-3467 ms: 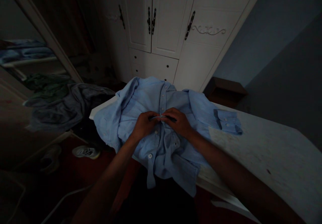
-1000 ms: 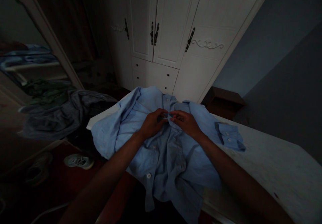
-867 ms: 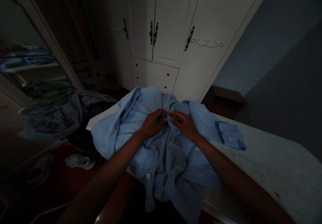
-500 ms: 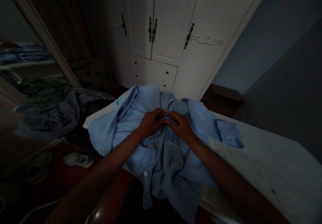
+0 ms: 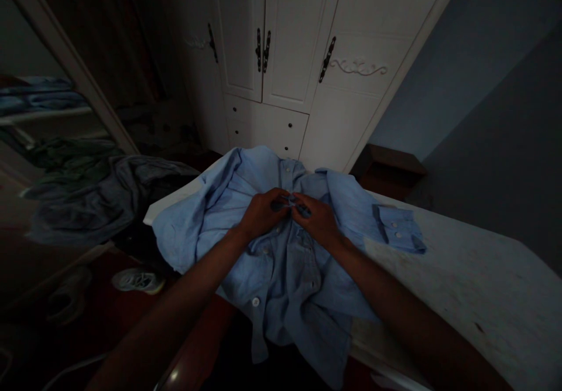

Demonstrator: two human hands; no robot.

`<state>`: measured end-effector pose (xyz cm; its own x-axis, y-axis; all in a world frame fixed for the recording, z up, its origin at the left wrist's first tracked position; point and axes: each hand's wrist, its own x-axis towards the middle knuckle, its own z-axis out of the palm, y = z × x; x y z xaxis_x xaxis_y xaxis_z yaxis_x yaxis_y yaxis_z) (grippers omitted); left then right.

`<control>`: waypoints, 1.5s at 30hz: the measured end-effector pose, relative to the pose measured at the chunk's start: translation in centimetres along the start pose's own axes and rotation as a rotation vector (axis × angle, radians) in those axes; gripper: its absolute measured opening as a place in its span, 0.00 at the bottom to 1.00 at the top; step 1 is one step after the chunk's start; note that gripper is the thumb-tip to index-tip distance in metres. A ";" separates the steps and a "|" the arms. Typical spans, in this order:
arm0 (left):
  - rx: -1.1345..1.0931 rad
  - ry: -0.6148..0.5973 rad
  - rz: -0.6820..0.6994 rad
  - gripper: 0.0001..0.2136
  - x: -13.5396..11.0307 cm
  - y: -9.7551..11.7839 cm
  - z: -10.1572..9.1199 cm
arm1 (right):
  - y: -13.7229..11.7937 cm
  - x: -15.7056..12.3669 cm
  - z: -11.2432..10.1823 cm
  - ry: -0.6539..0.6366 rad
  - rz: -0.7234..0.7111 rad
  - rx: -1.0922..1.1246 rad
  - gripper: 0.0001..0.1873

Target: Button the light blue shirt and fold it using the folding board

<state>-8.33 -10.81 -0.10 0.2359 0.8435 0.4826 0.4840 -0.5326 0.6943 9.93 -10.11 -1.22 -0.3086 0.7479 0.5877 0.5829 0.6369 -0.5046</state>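
The left hand and right hand pinched the front of the blue shirt, close together; it was too dark to see exactly what they had. The shirt lay beneath them on the tabletop. It looked light, soft and floppy, easiest to grip by its button strip, just this side of the hands.

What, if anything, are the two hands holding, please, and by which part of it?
The left hand and right hand pinch the light-blue button-up shirt by its front placket edges, below the collar.
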 end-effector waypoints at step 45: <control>-0.251 -0.050 -0.125 0.14 0.2 -0.8 0.6 | 1.4 0.1 -0.6 -0.071 -0.211 -0.207 0.14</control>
<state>-8.14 -10.16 -0.85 0.2318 0.9029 0.3620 0.2896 -0.4193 0.8604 11.14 -9.23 -1.50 -0.4868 0.6190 0.6163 0.6386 0.7336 -0.2324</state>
